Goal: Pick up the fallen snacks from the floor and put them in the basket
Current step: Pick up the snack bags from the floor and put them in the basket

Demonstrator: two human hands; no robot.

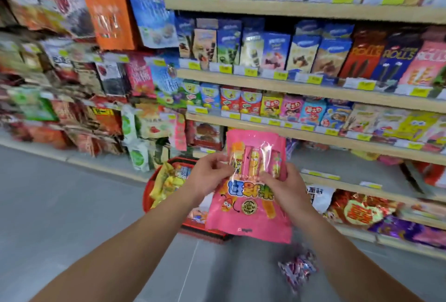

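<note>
I hold a large pink snack bag (251, 205) upright in front of me, above the basket. My left hand (210, 173) pinches its left edge near the middle. My right hand (282, 185) grips its right side. The red shopping basket (149, 195) stands on the floor behind the bag, partly hidden by it, with yellow and other snack packs (169, 181) inside. A small red-and-blue packet (299, 270) lies on the floor near my right forearm, blurred.
Shelves (313, 91) full of snack boxes run along the right and ahead. Hanging bags (72, 72) fill the racks at the left. Grey floor (60, 205) lies open at the left and in front of the basket.
</note>
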